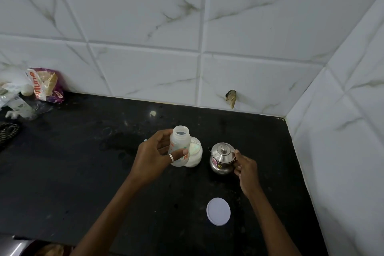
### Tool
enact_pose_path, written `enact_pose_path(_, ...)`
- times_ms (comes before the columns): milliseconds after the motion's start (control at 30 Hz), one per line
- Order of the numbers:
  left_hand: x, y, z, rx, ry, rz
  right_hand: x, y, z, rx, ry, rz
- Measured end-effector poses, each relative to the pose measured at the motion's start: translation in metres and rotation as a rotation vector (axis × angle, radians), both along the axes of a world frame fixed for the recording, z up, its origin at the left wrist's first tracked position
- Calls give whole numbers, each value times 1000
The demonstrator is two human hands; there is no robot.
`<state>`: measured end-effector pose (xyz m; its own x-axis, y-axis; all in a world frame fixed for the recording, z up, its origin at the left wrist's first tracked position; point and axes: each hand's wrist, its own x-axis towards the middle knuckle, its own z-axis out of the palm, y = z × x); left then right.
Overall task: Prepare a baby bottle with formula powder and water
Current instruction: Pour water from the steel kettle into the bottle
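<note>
Plastic baby bottle (180, 141), light, likely slippery, gripped mid-body in my left hand (153, 158); right hand (246, 169) grips steel jug (221, 161) by its handle, nearer the counter (83, 172) right edge.

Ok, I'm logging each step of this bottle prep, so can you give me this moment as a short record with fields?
bottle: translucent plastic baby bottle, uncapped, tilted, held by left hand
pot: small lidded steel pot, upright on black stone counter, gripped at its side by right hand
jar: round white plastic jar, lidless, whitish contents, just behind bottle
lid: flat round white lid, on counter nearer the person, untouched
background: purple printed packet by tiled wall, far left
</note>
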<state>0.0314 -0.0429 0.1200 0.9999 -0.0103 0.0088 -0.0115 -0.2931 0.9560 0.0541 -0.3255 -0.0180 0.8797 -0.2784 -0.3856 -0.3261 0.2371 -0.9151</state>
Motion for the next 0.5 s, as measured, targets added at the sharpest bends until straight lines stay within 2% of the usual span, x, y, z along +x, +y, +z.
enact_pose_path(133,7,-1,5,-34,-5,-10,-1,4,37,0,-52,-12)
enact_pose_path(500,35,4,54,-71,-147,-86,16,27,201,68,-332,-60)
